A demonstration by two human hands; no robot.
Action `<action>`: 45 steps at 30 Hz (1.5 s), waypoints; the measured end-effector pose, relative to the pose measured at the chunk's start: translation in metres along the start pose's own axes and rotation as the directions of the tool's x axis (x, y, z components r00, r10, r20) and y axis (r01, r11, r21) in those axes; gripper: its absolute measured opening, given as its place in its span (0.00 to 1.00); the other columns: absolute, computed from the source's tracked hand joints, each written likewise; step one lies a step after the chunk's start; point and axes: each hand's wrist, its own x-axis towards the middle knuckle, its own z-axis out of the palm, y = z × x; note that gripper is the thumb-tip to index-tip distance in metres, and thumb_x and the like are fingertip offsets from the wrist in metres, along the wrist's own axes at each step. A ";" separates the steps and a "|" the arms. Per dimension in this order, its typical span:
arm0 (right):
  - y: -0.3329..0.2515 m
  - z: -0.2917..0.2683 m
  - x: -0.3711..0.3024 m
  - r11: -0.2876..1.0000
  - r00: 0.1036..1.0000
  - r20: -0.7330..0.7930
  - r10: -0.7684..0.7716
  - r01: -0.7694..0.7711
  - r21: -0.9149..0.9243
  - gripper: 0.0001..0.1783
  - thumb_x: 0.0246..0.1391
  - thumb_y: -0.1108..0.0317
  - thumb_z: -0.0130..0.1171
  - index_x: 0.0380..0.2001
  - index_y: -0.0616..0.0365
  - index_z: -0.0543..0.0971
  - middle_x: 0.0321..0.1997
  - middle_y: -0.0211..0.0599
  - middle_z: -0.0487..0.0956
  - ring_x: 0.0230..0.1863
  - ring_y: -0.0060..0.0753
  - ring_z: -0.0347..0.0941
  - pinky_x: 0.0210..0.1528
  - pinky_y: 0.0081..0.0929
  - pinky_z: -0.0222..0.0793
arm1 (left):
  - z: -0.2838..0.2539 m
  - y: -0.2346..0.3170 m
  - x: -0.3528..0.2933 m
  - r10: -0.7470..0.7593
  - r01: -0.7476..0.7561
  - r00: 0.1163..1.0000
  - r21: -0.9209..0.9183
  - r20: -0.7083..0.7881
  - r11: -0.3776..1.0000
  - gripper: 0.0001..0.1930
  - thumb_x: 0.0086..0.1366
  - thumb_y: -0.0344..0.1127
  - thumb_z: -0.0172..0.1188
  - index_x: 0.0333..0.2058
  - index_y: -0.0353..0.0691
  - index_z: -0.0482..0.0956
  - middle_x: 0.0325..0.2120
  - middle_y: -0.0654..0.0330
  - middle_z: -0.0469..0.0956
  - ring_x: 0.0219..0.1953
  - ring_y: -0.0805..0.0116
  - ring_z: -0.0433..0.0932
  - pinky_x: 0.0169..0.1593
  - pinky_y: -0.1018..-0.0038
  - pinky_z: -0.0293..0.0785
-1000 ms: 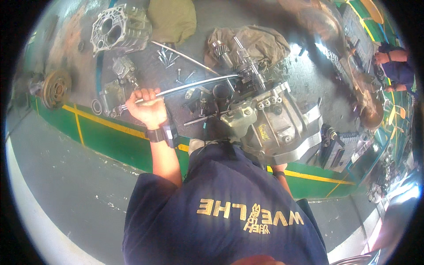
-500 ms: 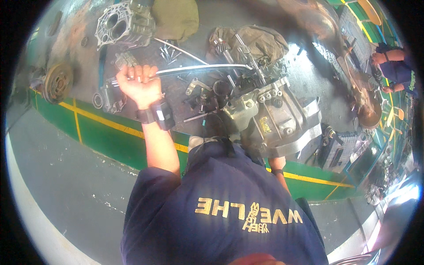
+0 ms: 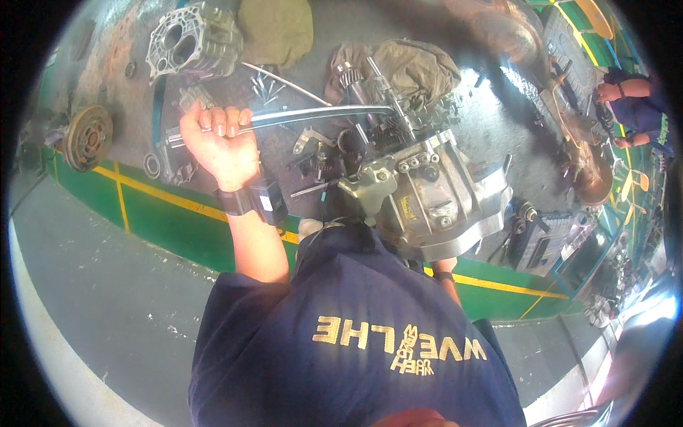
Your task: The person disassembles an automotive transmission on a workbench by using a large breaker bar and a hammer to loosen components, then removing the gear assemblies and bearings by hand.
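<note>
My left hand (image 3: 226,148) is closed around a long, slim, shiny metal bar (image 3: 313,112). The bar's far end meets an upright metal shaft (image 3: 395,96) beside several gears, above a grey gearbox housing (image 3: 430,196). The housing sits tilted at the front of the metal bench, close to my body. Only a small part of my right hand (image 3: 446,265) shows below the housing's lower edge; its fingers are hidden behind the casting. A toothed gear shaft (image 3: 350,80) stands near the bar's far end.
An open housing (image 3: 192,43) and an olive cloth (image 3: 276,32) lie at the back left. Near them are bolts (image 3: 265,91) and a thin rod (image 3: 284,82). A round disc (image 3: 89,139) stands far left, a grey case (image 3: 541,245) right. Another person's hands (image 3: 619,92) show far right.
My left hand has come slightly nearer my body with the bar in its grip. The view has shifted a little, and the gearbox housing appears slightly farther left.
</note>
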 end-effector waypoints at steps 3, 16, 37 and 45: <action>0.005 0.000 0.004 0.994 0.996 0.079 -0.028 0.036 -0.105 0.29 0.58 0.41 0.58 0.56 0.47 0.80 0.59 0.39 0.81 0.60 0.46 0.77 0.55 0.47 0.75 | 0.013 0.002 -0.009 0.026 -0.026 1.000 0.015 -0.012 1.000 0.19 0.68 0.39 0.54 0.19 0.52 0.59 0.11 0.70 0.53 0.15 0.74 0.51 0.29 0.69 0.55; -0.004 0.030 0.008 0.973 0.996 -0.067 -0.051 0.034 -0.230 0.23 0.56 0.46 0.62 0.48 0.48 0.81 0.45 0.51 0.84 0.45 0.61 0.81 0.43 0.55 0.78 | -0.016 -0.011 -0.049 0.136 -0.134 0.984 -0.022 0.117 0.991 0.23 0.73 0.45 0.53 0.18 0.52 0.58 0.12 0.70 0.52 0.16 0.73 0.53 0.30 0.68 0.56; -0.011 0.015 -0.002 0.992 0.979 -0.182 -0.087 0.068 -0.108 0.22 0.53 0.46 0.67 0.37 0.56 0.85 0.37 0.53 0.86 0.41 0.60 0.84 0.43 0.51 0.80 | -0.067 -0.043 -0.152 0.374 -0.394 0.874 0.002 0.310 0.919 0.24 0.74 0.48 0.48 0.18 0.51 0.54 0.12 0.66 0.53 0.19 0.70 0.54 0.34 0.64 0.59; -0.005 0.019 0.018 0.977 0.932 -0.299 -0.205 0.215 0.000 0.23 0.53 0.43 0.64 0.35 0.53 0.78 0.33 0.48 0.84 0.37 0.63 0.81 0.38 0.56 0.76 | -0.057 -0.020 -0.100 0.216 -0.216 0.962 -0.016 0.166 0.976 0.24 0.74 0.47 0.49 0.18 0.50 0.57 0.12 0.68 0.54 0.19 0.69 0.55 0.35 0.63 0.60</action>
